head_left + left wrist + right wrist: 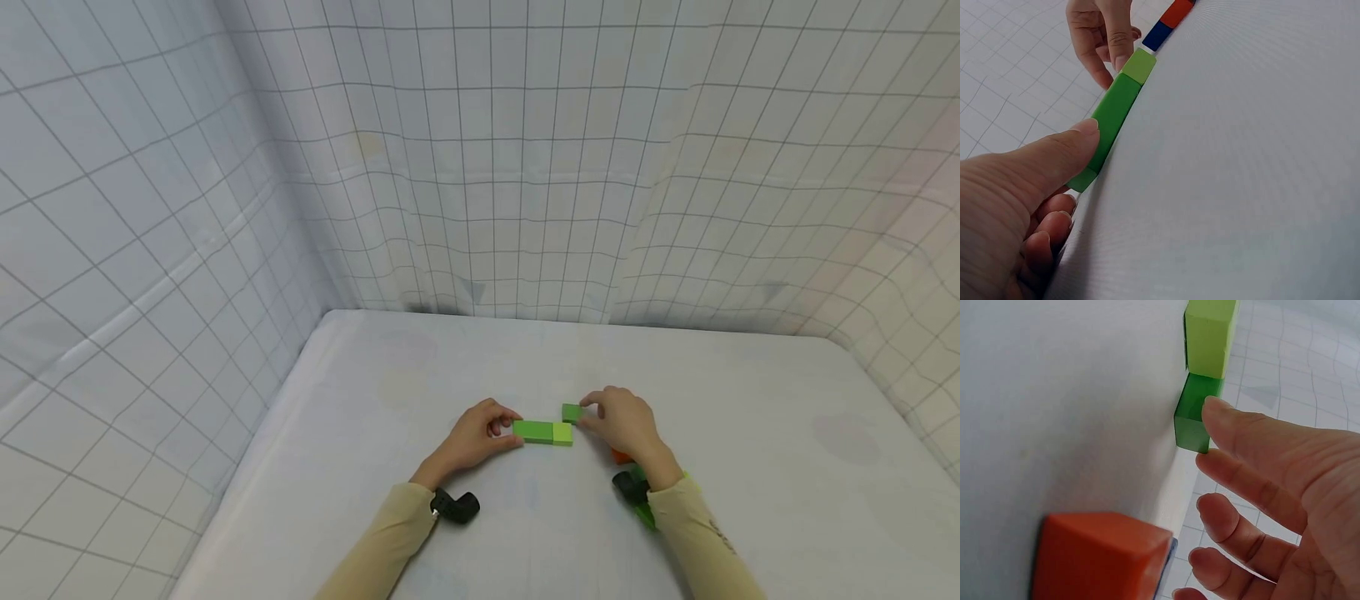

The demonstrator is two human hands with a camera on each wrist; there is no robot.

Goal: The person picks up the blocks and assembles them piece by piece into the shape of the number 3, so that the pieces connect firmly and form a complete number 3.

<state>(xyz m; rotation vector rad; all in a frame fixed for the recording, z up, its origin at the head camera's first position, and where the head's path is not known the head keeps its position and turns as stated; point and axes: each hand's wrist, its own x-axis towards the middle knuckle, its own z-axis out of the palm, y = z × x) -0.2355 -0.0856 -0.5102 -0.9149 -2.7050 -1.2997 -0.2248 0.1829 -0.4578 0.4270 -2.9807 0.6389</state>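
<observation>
My left hand (480, 433) pinches the left end of a long green block (534, 431) between thumb and fingers, the thumb lying along its near side. A lime-green block (562, 434) sits end to end against it. Just beyond the lime block's far right corner, a small dark green block (1192, 430) is pinched between the thumb and index finger of my right hand (621, 419). The right hand's other fingers stay loosely bent. In the right wrist view the small block appears beside the lime block; whether they touch I cannot tell.
An orange block (1097, 556) and a blue block (1157, 36) lie near my right hand. More green pieces (645, 515) show partly under the right wrist. A white cloth covers the table (450, 358), with grid-patterned curtains (495, 167) behind it and at both sides.
</observation>
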